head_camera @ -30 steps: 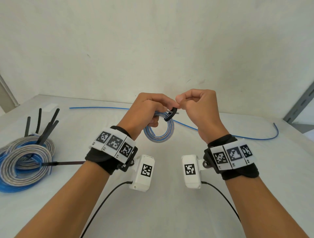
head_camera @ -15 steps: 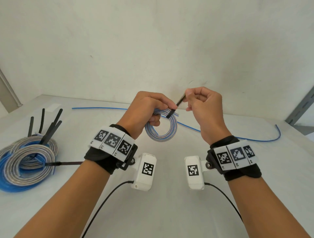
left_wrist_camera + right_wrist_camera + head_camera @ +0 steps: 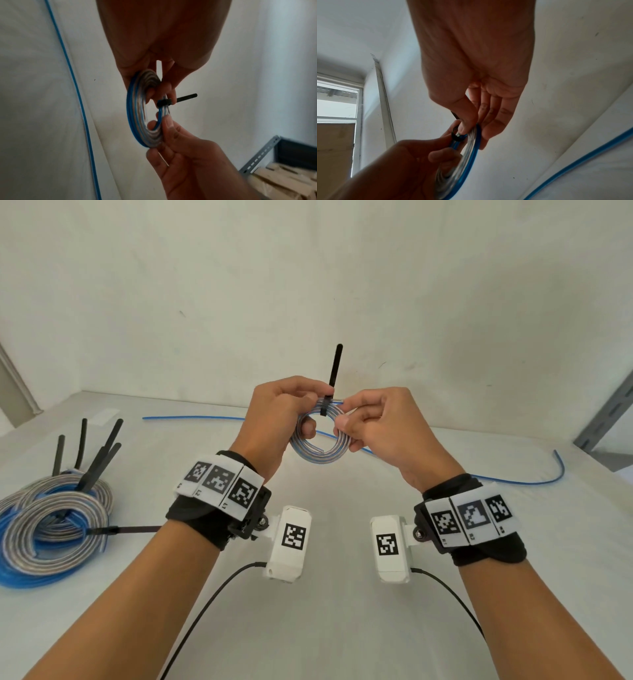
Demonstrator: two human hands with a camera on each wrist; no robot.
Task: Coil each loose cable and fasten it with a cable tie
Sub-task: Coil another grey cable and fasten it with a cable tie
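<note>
A small coil of blue and clear cable hangs in the air above the white table. A black cable tie is wrapped round the coil's top, its tail pointing straight up. My left hand grips the coil's left side, thumb through the ring. My right hand pinches the coil's right side beside the tie.
Tied coils of blue and silver cable with black tie tails lie at the left. A loose blue cable runs across the far table. A grey metal shelf post stands at the right. Black leads trail from the wrist cameras.
The right hand drew the tie's tail up through its head, let go of it, and now holds the coil. The tail now stands upright. Both hands rose slightly.
</note>
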